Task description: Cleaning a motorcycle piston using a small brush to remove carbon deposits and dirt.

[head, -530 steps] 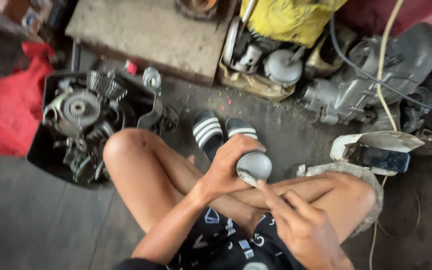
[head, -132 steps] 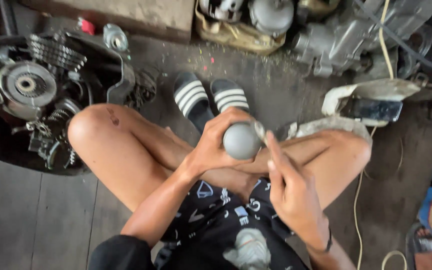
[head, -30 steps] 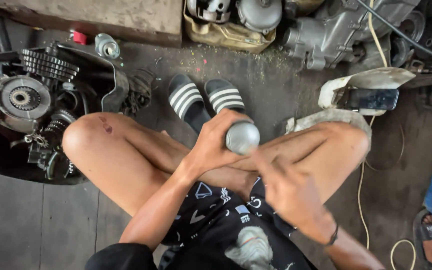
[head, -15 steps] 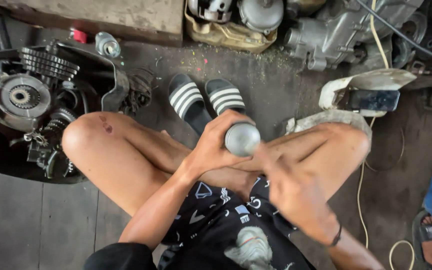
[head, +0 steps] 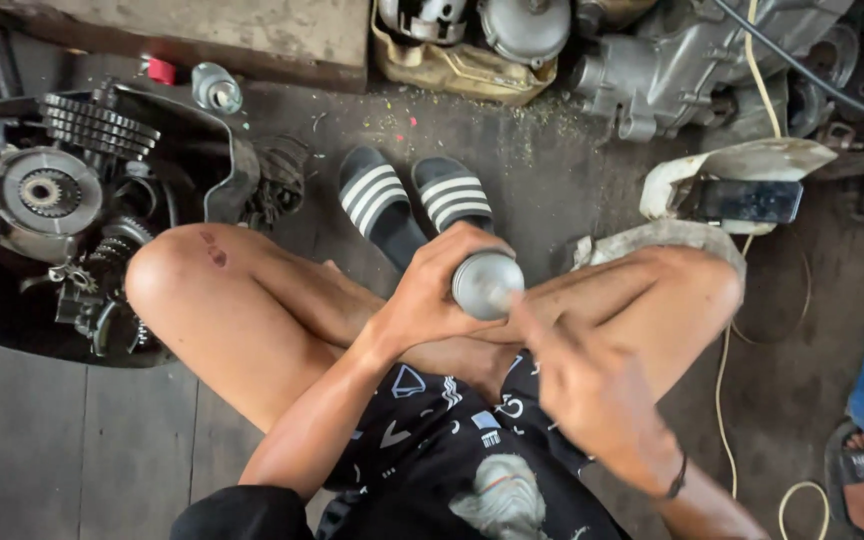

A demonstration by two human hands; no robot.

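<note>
Hands, two in number, are meeting over the crossed legs of a seated person. The left hand [head: 430,300] is clamping its grip around one grey metal cylinder [head: 487,284], fingers wrapped about its side, so that the part is sitting above the shins, just in front of the knees. The cylinder's rounded end face is pointing up toward the camera; its long axis is running roughly away from the viewer, down into the palm. The right hand [head: 592,385] is showing blurred just beside the cylinder, fingertips [head: 524,318] reaching its lower edge; whether its grip is closed on anything cannot be told. Two black slides with white stripes [head: 414,200] are lying side by side on the floor [head: 42,440] ahead of the legs. One black tray [head: 217,180] at the left is holding gears and engine parts. One engine casing [head: 672,70] is resting at the upper right, and one dark phone [head: 747,200] is lying on a pale cover beside the right knee.
</note>
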